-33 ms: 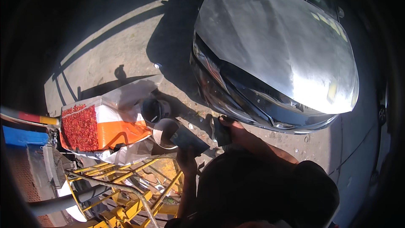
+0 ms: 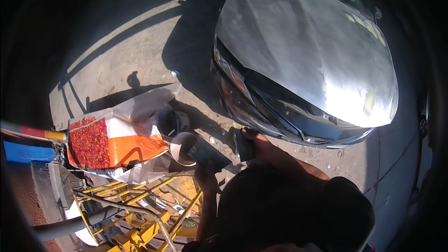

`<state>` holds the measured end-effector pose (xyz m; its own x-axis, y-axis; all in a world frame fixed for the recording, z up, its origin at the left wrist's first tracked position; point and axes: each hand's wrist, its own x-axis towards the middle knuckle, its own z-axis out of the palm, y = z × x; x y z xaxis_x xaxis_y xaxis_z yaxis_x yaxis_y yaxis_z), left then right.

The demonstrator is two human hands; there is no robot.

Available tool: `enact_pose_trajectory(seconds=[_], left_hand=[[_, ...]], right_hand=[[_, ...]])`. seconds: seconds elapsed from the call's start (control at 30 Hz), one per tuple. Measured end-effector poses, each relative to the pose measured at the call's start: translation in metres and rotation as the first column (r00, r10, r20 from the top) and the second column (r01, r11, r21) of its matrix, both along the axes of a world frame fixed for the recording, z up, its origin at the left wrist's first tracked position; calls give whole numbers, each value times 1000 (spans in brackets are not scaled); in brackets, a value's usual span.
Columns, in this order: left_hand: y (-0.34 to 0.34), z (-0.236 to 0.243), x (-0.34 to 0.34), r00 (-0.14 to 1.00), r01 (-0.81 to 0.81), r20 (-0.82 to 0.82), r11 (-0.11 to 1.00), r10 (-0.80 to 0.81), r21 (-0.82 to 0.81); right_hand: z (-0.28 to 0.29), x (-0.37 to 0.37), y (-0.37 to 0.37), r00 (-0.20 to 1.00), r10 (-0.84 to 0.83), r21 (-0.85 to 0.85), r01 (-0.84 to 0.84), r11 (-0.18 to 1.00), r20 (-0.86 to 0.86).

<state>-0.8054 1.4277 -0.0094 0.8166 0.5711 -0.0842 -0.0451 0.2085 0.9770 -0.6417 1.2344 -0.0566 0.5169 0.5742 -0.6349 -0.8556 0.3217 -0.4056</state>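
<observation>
My left hand (image 2: 207, 173) is closed on a dark, flat rectangular sheet (image 2: 208, 153) that looks like sandpaper. A second dark flat piece (image 2: 243, 146), of similar look, is gripped in my right hand (image 2: 257, 139), its fingers bent over the upper edge. The two pieces are held apart in front of my body. Just beyond the left sheet is a pale round container (image 2: 176, 147), partly covered by it. Ahead of my right hand stands a car, its grey hood (image 2: 284, 32) dull and streaky, above a dark front bumper (image 2: 261, 116).
A dark round tub (image 2: 168, 122) stands beside the pale container. To the left lies a large plastic sack (image 2: 133, 147) with orange and red print. A yellow metal frame (image 2: 140, 233) fills the lower left, near a blue object (image 2: 28, 151). Small litter dots the sunlit ground (image 2: 116, 51).
</observation>
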Motion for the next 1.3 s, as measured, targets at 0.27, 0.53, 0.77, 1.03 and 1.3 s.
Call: enact_pose_trajectory(seconds=[0.27,0.53,0.77,1.03,1.3], left_hand=[[69,27,115,992,-39,-108,979,62,200],[117,27,203,971,-92,-182,947,154,309],[194,-5,291,975,1,-198,890,100,457],[323,-36,441,981,146,-191,777,-34,612],[453,-20,570,974,178,-213,847,-79,501]], right_hand=[[-10,117,108,996,10,57,-15,998,85],[-15,191,165,999,-12,15,11,1000,45],[-9,260,206,992,-127,-126,123,984,-27],[-9,384,312,951,-21,-382,144,913,309],[22,502,450,947,-302,-145,316,938,110]])
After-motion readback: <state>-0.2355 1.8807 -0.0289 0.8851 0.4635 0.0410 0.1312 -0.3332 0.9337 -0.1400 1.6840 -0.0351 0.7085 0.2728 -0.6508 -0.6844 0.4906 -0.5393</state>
